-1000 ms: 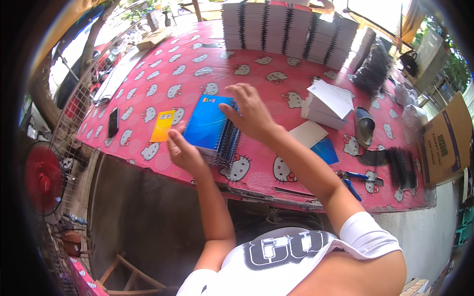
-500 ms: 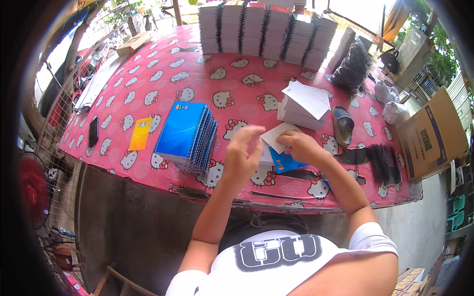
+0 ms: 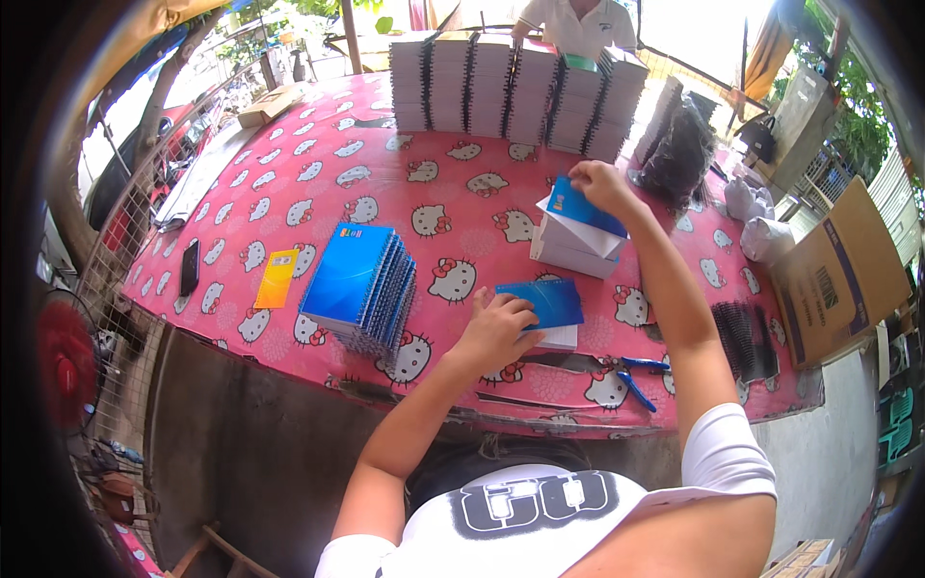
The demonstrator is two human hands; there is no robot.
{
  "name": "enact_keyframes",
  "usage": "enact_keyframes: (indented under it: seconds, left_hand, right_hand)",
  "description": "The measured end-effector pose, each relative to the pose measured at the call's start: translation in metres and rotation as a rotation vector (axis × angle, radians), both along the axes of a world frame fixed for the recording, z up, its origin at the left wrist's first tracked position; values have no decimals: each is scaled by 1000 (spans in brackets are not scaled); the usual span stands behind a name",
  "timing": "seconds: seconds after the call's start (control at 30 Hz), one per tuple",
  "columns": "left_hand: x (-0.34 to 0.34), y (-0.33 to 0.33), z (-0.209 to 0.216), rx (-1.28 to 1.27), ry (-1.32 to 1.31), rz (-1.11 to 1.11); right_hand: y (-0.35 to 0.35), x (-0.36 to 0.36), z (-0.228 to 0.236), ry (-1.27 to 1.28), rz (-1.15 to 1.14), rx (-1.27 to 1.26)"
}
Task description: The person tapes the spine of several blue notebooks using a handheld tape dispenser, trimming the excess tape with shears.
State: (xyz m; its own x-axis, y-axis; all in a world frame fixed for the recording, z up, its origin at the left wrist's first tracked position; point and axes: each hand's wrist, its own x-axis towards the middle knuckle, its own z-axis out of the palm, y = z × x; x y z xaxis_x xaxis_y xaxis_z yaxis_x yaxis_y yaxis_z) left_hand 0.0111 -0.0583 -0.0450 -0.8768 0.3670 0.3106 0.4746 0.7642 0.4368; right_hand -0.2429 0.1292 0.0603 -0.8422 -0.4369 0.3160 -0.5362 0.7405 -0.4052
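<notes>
My left hand (image 3: 496, 329) lies with its fingers spread on the left part of a blue notebook cover (image 3: 549, 302), which rests over white pages (image 3: 559, 337) near the table's front edge. Farther off, my right hand (image 3: 605, 189) pinches another blue cover (image 3: 575, 205) at its far edge. This cover lies on top of a stack of white punched pages (image 3: 578, 255). Left of my left hand stands a tall pile of blue spiral notebooks (image 3: 352, 279). Blue-handled pliers (image 3: 636, 376) lie beside my right forearm.
Spiral-bound stacks (image 3: 487, 87) line the table's far side, with a person (image 3: 583, 29) behind them. A black plastic bag (image 3: 679, 144), black binding coils (image 3: 742, 337) and a cardboard box (image 3: 838, 275) stand right. A yellow booklet (image 3: 277, 279) and phone (image 3: 190, 268) lie left.
My right hand has moved away from the near pages to the far stack, where a blue cover now lies on top. My left hand has come down onto the near blue cover. The pliers show fully.
</notes>
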Motion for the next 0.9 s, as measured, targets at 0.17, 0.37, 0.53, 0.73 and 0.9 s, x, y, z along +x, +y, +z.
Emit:
enact_keyframes:
  seconds: [0.17,0.37,0.53,0.73,0.9]
  left_hand:
    - [4,-3,-17,230,232,84]
    - [1,-8,-25,267,287,107]
    - [1,-7,-21,294,259,107]
    - [5,-8,-18,321,227,106]
    - [7,-8,-18,307,239,92]
  right_hand:
    - [-47,83,25,191,131,331]
    - [-36,72,18,48,258,651]
    - [-24,56,24,-45,400,473]
    - [-29,55,27,-54,425,506]
    - [-25,47,25,-63,459,471]
